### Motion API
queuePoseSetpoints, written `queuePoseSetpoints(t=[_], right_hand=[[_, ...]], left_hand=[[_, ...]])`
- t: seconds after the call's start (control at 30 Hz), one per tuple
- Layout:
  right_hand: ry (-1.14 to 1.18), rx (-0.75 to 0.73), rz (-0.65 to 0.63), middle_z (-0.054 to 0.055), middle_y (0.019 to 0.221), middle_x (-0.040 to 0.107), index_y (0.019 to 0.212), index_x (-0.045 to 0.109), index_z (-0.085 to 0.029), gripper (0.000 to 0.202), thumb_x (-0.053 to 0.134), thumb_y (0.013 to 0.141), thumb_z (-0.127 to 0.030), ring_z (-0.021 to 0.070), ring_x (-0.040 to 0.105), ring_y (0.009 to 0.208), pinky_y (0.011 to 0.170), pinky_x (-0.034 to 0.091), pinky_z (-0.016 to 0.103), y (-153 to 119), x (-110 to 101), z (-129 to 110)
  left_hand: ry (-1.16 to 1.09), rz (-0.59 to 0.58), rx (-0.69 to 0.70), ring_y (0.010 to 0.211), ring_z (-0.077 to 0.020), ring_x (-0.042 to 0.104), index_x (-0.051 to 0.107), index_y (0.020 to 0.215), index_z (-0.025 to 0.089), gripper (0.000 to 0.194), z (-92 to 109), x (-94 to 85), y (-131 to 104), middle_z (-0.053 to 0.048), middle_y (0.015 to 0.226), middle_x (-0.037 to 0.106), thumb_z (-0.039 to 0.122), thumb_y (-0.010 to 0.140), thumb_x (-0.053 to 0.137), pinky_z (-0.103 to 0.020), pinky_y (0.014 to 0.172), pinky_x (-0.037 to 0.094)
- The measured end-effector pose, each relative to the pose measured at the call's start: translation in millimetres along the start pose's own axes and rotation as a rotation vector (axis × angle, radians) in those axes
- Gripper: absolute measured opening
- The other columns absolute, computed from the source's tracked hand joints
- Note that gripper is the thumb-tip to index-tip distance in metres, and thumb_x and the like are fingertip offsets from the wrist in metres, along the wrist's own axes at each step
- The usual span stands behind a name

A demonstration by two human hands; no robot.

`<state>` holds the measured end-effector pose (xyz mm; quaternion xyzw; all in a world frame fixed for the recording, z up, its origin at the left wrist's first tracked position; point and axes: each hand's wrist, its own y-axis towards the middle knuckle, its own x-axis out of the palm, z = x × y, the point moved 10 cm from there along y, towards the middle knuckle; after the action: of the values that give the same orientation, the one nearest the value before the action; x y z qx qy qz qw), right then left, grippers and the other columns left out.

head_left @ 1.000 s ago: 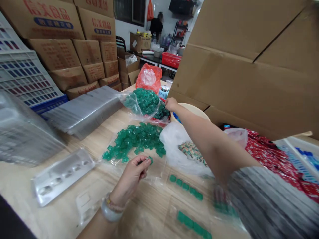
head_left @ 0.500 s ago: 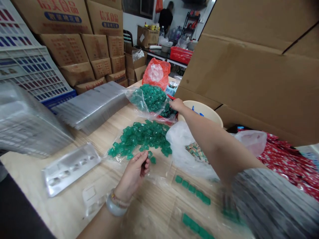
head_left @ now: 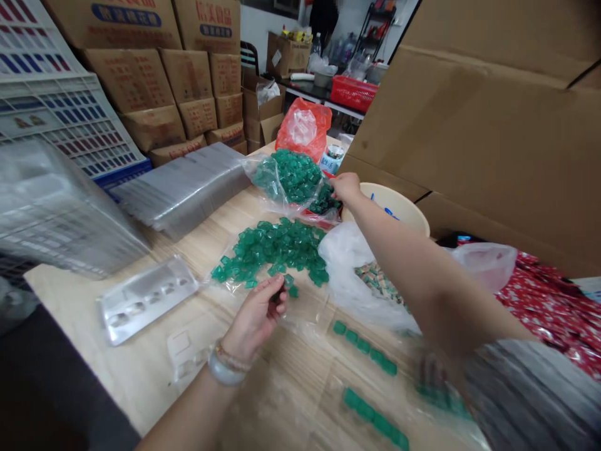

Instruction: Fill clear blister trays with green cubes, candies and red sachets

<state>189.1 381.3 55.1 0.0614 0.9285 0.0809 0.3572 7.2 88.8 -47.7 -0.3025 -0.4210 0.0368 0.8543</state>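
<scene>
The left hand (head_left: 282,285) is reaching over the table (head_left: 77,300) at the near edge of the green heap (head_left: 279,247), its thumb and fingers curling together; a green piece (head_left: 289,280) is showing right at the fingertips, though I cannot tell whether they are gripping it. The right hand (head_left: 334,182) is stretching farther out, its fingers bending down at the right side of the red tray (head_left: 323,219), beside the dark green pieces (head_left: 326,199); whether it is grasping anything I cannot tell. A clear bag (head_left: 267,178) of green pieces is leaning at the tray's left, and the red bag (head_left: 305,128) and the can (head_left: 332,160) are standing beyond. The cream bowl (head_left: 421,219) is sitting just right of the tray, partly behind the right forearm. Nearer, the white bag (head_left: 345,257) is lying open around small wrapped pieces (head_left: 379,280). Two green rows, the far row (head_left: 364,346) and the near row (head_left: 375,418), are lying at the near right. At left, the silver blister (head_left: 148,297) is resting near the clear stack (head_left: 188,188); red packets (head_left: 554,307) are piling up at far right.
</scene>
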Motion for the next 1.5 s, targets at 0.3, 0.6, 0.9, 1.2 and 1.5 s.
queuePoseSetpoints(t=[0.3, 0.6, 0.9, 1.2, 1.5], right_hand=[[-0.456, -0.017, 0.033, 0.014, 0.086, 0.055, 0.083, 0.059, -0.008, 0.016, 0.049, 0.076, -0.018, 0.0201, 0.048, 0.089, 0.082, 0.034, 0.034, -28.8, -33.8, -37.6], [-0.077, -0.323, -0.333, 0.005, 0.084, 0.058, 0.109, 0.055, -0.017, 0.034, 0.038, 0.08, -0.014, 0.0149, 0.054, 0.074, 0.07, 0.044, 0.03, -170.3, -3.3, -109.4], [0.082, -0.479, -0.223, 0.005, 0.08, 0.057, 0.082, 0.058, -0.019, 0.01, 0.048, 0.08, -0.018, 0.0136, 0.054, 0.078, 0.07, 0.045, 0.027, -301.2, -20.7, -115.4], [0.121, -0.276, -0.065, 0.002, 0.068, 0.053, 0.07, 0.049, -0.016, 0.016, 0.042, 0.083, -0.024, 0.0123, 0.051, 0.065, 0.06, 0.041, 0.024, -298.5, -40.8, -102.7], [0.323, -0.167, -0.14, 0.002, 0.072, 0.056, 0.083, 0.055, -0.016, 0.021, 0.042, 0.084, -0.032, 0.0096, 0.053, 0.061, 0.057, 0.043, 0.023, -294.8, -28.2, -89.2]], left_hand=[[0.033, -0.005, -0.018, 0.05, -0.0028, 0.045, 0.054, 0.076, 0.013, 0.017, -9.2, 6.8, -12.3, 0.0, 0.069, 0.055, 0.021, 0.067, 0.067, -0.011, 0.038, 0.031], [0.147, -0.014, 0.078, 0.051, -0.0038, 0.045, 0.056, 0.074, 0.012, 0.02, 4.8, 8.7, -24.0, 0.0, 0.068, 0.057, 0.025, 0.063, 0.068, -0.013, 0.041, 0.032], [0.052, -0.152, -0.013, 0.052, -0.0037, 0.047, 0.057, 0.07, 0.012, 0.017, -23.4, 40.6, -40.3, 0.001, 0.064, 0.054, 0.022, 0.063, 0.069, -0.013, 0.043, 0.034], [-0.033, -0.228, 0.038, 0.057, -0.0047, 0.049, 0.056, 0.07, 0.012, 0.012, -26.3, 54.6, -52.6, 0.0, 0.066, 0.054, 0.018, 0.067, 0.066, -0.014, 0.047, 0.038], [0.059, -0.193, 0.134, 0.057, -0.0049, 0.048, 0.056, 0.069, 0.013, 0.016, -16.2, 47.7, -50.9, 0.002, 0.065, 0.052, 0.022, 0.064, 0.068, -0.015, 0.048, 0.035]])
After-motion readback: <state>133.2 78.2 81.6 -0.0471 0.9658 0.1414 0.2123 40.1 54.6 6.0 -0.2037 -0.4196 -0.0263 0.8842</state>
